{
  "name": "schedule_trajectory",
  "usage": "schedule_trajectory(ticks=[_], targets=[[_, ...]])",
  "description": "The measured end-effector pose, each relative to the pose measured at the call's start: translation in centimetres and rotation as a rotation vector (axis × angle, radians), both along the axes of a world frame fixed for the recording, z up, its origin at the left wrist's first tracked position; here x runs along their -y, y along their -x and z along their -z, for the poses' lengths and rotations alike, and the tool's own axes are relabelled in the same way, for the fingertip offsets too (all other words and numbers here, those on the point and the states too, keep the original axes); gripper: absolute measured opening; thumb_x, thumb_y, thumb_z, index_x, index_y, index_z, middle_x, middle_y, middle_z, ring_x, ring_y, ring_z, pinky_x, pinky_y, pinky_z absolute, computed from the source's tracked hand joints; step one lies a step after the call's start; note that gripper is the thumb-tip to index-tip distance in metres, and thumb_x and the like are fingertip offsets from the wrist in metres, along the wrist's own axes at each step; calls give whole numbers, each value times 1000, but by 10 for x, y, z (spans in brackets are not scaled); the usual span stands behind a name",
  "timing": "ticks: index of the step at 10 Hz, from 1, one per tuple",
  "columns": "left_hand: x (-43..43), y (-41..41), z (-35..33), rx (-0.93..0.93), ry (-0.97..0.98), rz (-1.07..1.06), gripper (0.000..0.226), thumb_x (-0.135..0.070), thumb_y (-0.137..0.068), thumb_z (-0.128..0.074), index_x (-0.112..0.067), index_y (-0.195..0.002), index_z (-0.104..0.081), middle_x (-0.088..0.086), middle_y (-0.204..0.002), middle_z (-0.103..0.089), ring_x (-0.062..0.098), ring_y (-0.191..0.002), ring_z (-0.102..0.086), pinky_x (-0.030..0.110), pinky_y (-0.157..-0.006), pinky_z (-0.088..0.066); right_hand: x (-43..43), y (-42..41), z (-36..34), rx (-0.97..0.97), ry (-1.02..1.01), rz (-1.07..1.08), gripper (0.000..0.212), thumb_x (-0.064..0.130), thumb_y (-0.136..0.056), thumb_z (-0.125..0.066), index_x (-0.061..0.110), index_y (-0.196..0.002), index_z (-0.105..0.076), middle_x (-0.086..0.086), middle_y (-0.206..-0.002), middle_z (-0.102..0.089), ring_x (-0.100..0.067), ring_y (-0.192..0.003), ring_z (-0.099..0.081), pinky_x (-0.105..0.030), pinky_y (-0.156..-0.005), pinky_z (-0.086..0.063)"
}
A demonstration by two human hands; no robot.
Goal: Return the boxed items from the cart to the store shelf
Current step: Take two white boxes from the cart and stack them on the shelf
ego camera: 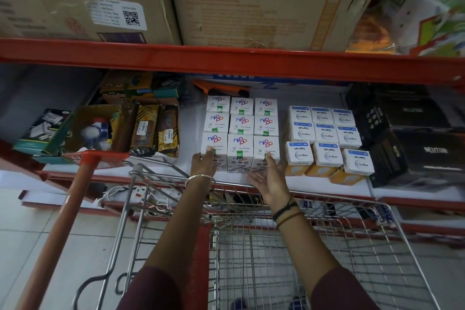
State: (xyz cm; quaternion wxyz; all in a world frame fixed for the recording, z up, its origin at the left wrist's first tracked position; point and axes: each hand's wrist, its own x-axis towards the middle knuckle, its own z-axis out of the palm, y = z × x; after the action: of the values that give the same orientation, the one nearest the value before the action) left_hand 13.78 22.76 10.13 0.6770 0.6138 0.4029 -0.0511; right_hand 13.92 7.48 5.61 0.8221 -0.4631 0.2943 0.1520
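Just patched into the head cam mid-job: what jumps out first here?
Both hands reach over the wire cart to the front row of white Nippo boxes, a three-by-three block mid-shelf: left hand on the left box, right hand open against the right one. Wipro boxes sit just right.

Nippo boxes (240, 131): white, purple-and-red logo, green QC square. Wipro Garnet boxes (326, 133): white tops with blue strip, orange lower faces. Shelf rails (226, 63): red. Cart (302, 246): silver wire. Cartons (264, 0): brown. Sleeves (344, 292): maroon.
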Motion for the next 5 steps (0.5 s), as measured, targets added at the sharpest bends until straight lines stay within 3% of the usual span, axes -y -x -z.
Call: schedule_trajectory(ticks=[1,2,3,4,5], targets=[[2,2,-9,9,17,26,47,-27,-93,-47,10,-122,-42,31,-130,-50,43,-119,-51,51,-102,-44,-7,0,-5,-36,-100,24,65,37,-91,-55,26,-144,-18,-17,-141,-41,-37,-102,-63,-45,-82,-56],[2,4,-12,43,85,-25,47,-25,-93,-46,10,-125,-41,31,-133,-48,42,-121,-49,49,-102,-44,-12,0,-9,-55,-180,97,63,28,-93,-54,23,-143,-16,-15,-136,-39,-43,-117,-54,-47,-88,-52],[-1,5,-13,46,99,-36,46,-21,-94,-45,10,-127,-38,31,-134,-46,41,-123,-48,45,-100,-45,-14,-3,-8,-62,-200,121,67,28,-92,-56,23,-145,-15,-19,-146,-34,-42,-110,-56,-44,-76,-56],[-8,6,-5,-5,-115,182,48,-14,-91,-51,4,-131,-33,31,-132,-46,42,-123,-46,41,-101,-41,-15,-1,-7,-71,-170,114,71,31,-90,-58,24,-146,-14,-22,-147,-32,-38,-101,-60,-38,-62,-58],[-10,6,-6,-46,-197,223,47,-14,-91,-50,3,-131,-34,31,-131,-47,41,-123,-46,40,-101,-41,-13,1,-11,-69,-158,95,71,31,-89,-60,26,-145,-16,-20,-147,-32,-37,-102,-62,-39,-64,-59]])
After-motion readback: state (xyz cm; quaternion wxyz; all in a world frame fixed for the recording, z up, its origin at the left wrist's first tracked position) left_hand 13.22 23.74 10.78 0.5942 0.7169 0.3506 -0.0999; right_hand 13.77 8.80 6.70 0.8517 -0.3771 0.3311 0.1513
